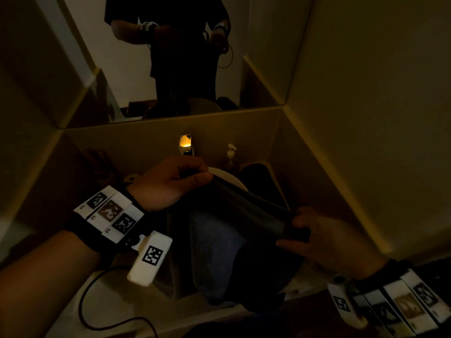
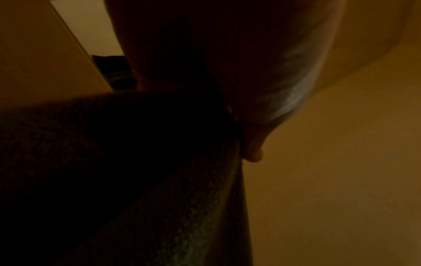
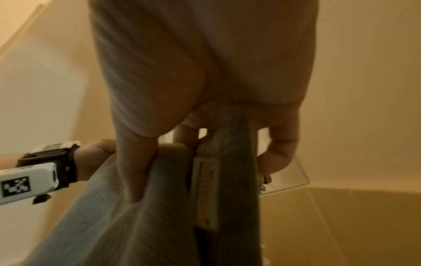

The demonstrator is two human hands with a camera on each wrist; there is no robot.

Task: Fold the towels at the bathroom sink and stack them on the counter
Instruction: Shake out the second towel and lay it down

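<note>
Fingers (image 1: 195,178) of the left hand (image 1: 168,184) pinch one top corner of a dark grey towel (image 1: 219,242), and the right hand (image 1: 324,240) grips the other corner, thumb on the near face (a sewn label (image 3: 206,190) sits just beside that grip). The edge between them is stretched taut above the white sink (image 1: 230,178), the rest hanging down in front of the desk (image 1: 109,311). A soap dispenser (image 1: 231,157) stands behind the basin
</note>
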